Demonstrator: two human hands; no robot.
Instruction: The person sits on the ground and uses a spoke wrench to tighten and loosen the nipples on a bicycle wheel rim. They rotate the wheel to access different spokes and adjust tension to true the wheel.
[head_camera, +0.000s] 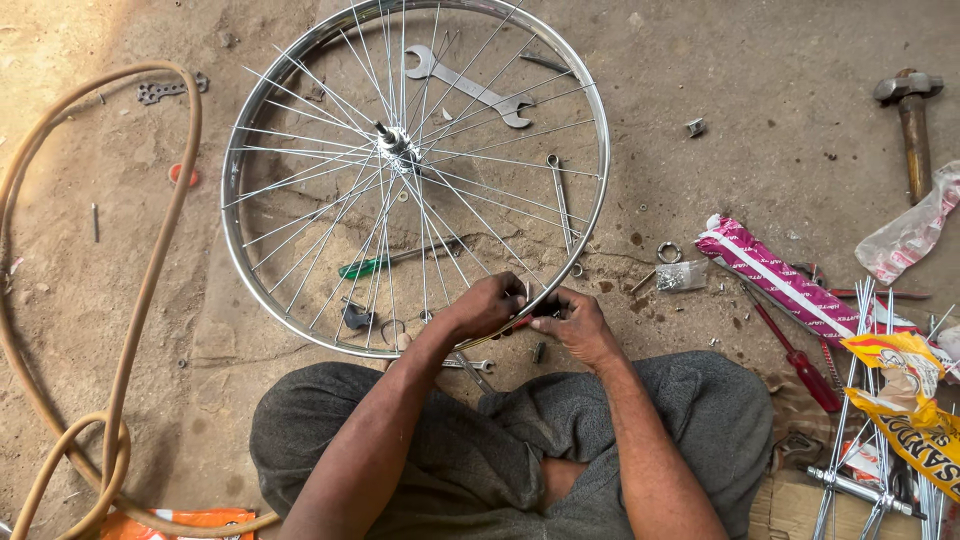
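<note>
The spoked wheel (415, 180) lies flat on the ground ahead of my crossed legs, so its rim at six o'clock comes within reach. My left hand (487, 305) and right hand (578, 322) meet there, both clamped on the rim; a small red-tipped tool (521, 322) sits between them.

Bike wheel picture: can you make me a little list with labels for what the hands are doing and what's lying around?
Place: dusty ground
Wheel: shiny bike wheel lying flat
Left hand: left hand on the near rim
Right hand: right hand on the near rim, beside the left
Held: something small, red and dark; too hidden to tell
Under the spokes: double-ended spanner, green screwdriver
Right side: hammer, red screwdriver
Left side: tan hose
</note>
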